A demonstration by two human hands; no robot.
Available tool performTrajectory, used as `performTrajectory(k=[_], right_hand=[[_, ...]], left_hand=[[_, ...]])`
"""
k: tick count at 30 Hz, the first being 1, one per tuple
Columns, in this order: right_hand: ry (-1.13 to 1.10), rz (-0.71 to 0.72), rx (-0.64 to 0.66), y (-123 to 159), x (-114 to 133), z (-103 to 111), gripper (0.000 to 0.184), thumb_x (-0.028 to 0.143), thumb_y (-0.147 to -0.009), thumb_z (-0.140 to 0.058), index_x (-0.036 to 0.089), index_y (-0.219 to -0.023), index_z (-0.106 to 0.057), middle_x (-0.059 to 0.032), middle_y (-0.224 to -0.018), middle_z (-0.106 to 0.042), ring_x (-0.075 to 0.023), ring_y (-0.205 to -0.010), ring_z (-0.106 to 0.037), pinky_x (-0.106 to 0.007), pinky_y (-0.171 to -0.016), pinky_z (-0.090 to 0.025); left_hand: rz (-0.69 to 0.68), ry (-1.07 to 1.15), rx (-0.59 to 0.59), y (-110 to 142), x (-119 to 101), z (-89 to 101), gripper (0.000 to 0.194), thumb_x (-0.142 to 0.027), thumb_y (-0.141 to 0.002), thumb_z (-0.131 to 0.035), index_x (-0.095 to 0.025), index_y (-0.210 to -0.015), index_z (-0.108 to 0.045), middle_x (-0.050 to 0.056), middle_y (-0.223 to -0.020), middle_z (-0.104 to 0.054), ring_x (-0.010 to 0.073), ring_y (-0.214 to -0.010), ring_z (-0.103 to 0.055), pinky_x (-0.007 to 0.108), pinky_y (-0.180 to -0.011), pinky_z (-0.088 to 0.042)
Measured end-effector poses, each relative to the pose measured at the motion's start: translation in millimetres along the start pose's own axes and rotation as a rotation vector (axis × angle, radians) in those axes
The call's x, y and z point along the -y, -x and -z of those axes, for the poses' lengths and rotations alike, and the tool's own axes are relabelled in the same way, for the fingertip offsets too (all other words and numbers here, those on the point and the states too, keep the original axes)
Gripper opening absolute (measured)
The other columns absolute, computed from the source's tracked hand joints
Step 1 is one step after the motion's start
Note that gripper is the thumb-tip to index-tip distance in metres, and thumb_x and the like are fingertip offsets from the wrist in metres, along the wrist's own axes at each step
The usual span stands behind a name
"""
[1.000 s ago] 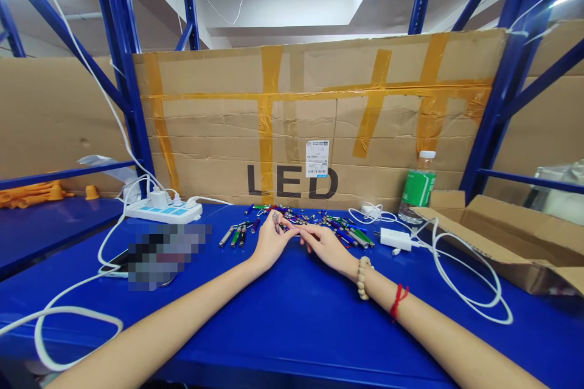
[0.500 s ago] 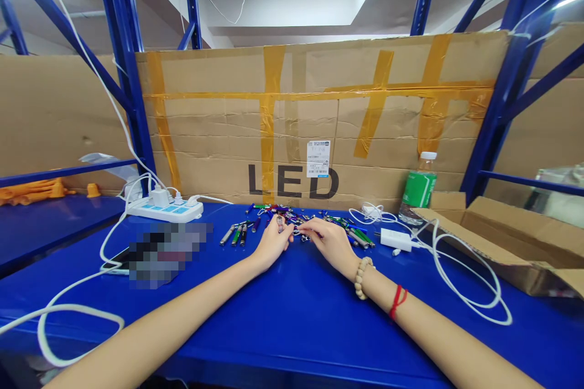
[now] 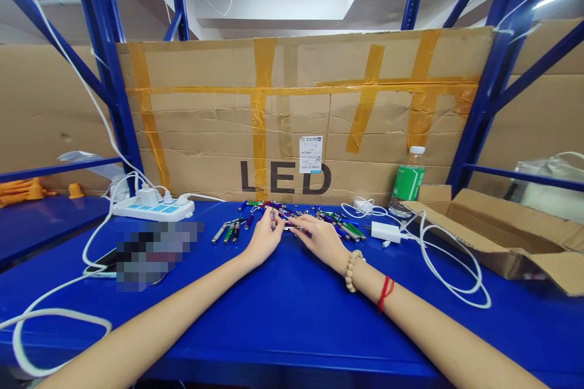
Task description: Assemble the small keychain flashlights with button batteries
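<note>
Both hands work close together at the front of a pile of small coloured metal tubes (image 3: pixel 335 219), which look like keychain flashlights with clips or rings. My left hand (image 3: pixel 264 237) is closed around a small silvery metal piece (image 3: pixel 273 219) that stands up between thumb and fingers; its exact kind is too small to tell. My right hand (image 3: pixel 322 240), with a bead bracelet at the wrist, pinches a thin shiny tube (image 3: pixel 294 227) that lies across the gap towards my left hand. To the left, several tubes in silver, green and black (image 3: pixel 227 232) lie side by side, apart from the pile.
On the left are a white power strip (image 3: pixel 155 209) and a phone (image 3: pixel 103 267), partly blurred, with white cables. At right stand a green-labelled bottle (image 3: pixel 407 184), a white charger (image 3: pixel 385 231) and an open cardboard box (image 3: pixel 493 258). A large cardboard sheet (image 3: pixel 205 140) closes the back.
My hands parted slightly, then a thin tube came into view between them, in my right fingers. The whole view has shifted a little with my head.
</note>
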State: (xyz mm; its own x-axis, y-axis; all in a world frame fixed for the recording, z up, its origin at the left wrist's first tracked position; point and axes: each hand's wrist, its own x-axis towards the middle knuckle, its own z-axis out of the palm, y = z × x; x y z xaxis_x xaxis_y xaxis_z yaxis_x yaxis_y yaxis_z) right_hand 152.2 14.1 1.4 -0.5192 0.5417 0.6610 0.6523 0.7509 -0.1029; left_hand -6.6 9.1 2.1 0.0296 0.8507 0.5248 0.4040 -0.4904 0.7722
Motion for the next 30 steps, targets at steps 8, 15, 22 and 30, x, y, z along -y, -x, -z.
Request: performTrajectory(k=[8, 15, 22, 30], right_hand=[[0.154, 0.046, 0.09, -1.1, 6.0, 1.7, 0.024, 0.024, -0.087, -0.044, 0.016, -0.103, -0.059, -0.0062, -0.082, -0.063, -0.0148, -0.07, -0.059, -0.023, -0.063, -0.043], [0.166, 0.068, 0.116, -1.1, 4.2, -3.1, 0.013, 0.021, -0.084, -0.049, 0.015, -0.084, -0.06, -0.0035, -0.068, -0.06, -0.0126, -0.059, -0.054, -0.022, -0.056, -0.038], [0.126, 0.067, 0.088, -1.5, 5.8, -0.4, 0.012, 0.015, -0.082, -0.049, 0.016, -0.074, -0.058, -0.0012, -0.064, -0.056, -0.011, -0.056, -0.051, -0.021, -0.055, -0.036], [0.061, 0.016, -0.004, -2.2, -0.7, -0.4, 0.016, 0.015, -0.086, -0.041, 0.016, -0.088, -0.058, -0.004, -0.074, -0.06, -0.0136, -0.066, -0.055, -0.022, -0.061, -0.04]], left_hand=[[-0.125, -0.11, 0.079, 0.7, -4.3, 0.8, 0.014, -0.023, -0.079, -0.043, -0.021, -0.069, -0.033, -0.006, -0.059, -0.037, 0.0103, -0.052, -0.034, 0.022, -0.054, -0.029], [-0.146, -0.161, 0.114, 0.4, 0.6, -0.3, 0.011, -0.022, -0.079, -0.042, -0.021, -0.071, -0.034, -0.006, -0.058, -0.036, 0.0105, -0.052, -0.034, 0.022, -0.051, -0.028], [-0.148, -0.167, 0.141, 0.2, 0.9, 0.4, 0.011, -0.023, -0.08, -0.041, -0.021, -0.071, -0.034, -0.007, -0.056, -0.035, 0.0103, -0.051, -0.034, 0.022, -0.051, -0.028], [-0.059, -0.179, 0.13, 5.2, -1.6, -1.2, 0.015, -0.032, -0.082, -0.042, -0.022, -0.073, -0.036, -0.006, -0.057, -0.044, 0.013, -0.053, -0.043, 0.024, -0.053, -0.031]])
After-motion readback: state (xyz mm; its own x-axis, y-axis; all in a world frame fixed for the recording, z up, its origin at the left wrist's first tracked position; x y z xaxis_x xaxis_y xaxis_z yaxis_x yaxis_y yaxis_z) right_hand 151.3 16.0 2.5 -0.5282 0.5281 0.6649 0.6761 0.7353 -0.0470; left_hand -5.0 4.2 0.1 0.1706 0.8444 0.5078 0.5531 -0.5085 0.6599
